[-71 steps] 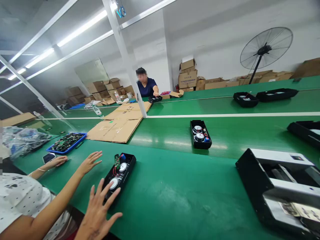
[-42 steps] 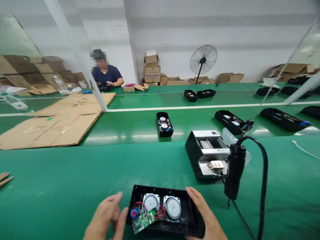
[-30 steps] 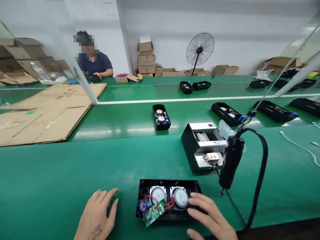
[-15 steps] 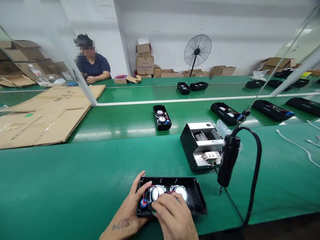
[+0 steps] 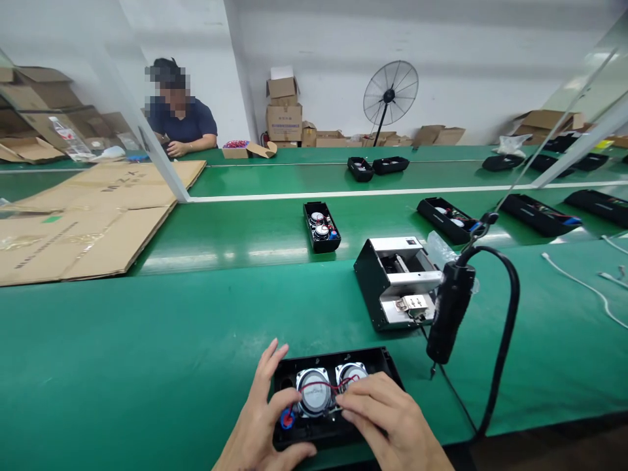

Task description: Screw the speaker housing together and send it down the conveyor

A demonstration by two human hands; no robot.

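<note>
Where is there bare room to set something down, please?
The green mat is bare left of the speaker case, this side of the cardboard, and right of the hanging screwdriver. The case is crowded: left hand, right hand and speakers.

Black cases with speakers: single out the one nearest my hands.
The frontmost case, bottom centre: your left hand is at its left end, your right hand over its inside. The others lie farther back.

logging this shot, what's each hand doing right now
Left hand: open, spread around the left end of the case.
Right hand: closed in a pinch over the case; what it holds cannot be told.
</note>
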